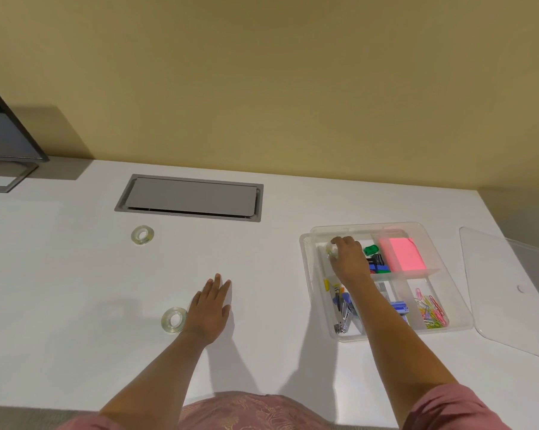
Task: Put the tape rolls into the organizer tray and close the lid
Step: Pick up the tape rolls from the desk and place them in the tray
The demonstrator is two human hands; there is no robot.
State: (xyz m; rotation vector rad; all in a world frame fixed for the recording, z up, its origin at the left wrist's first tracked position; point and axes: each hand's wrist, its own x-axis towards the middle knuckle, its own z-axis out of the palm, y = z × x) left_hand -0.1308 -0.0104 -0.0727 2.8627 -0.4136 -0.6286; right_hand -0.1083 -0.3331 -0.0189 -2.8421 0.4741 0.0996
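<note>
Clear tape roll [332,250] sits in the organizer tray's [305,243] rear-left compartment, pinched by the right hand's [348,259] fingertips. Judged light, rigid and slick; best held across the outer rim or through the core. Two further rolls lie on the desk [262,243]: one [174,319] touching or just beside the left hand [210,308] at its 9 o'clock, another [142,234] at 11 o'clock, well apart. Left fingers flat, pressed together. Lid [510,293] lies at the tray's 3 o'clock, cut off by the frame. Right thumb hidden; transparency blurs the roll's edges.

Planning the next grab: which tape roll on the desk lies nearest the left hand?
The near roll, right beside the left hand; the far roll lies well away by the grey hatch.
</note>
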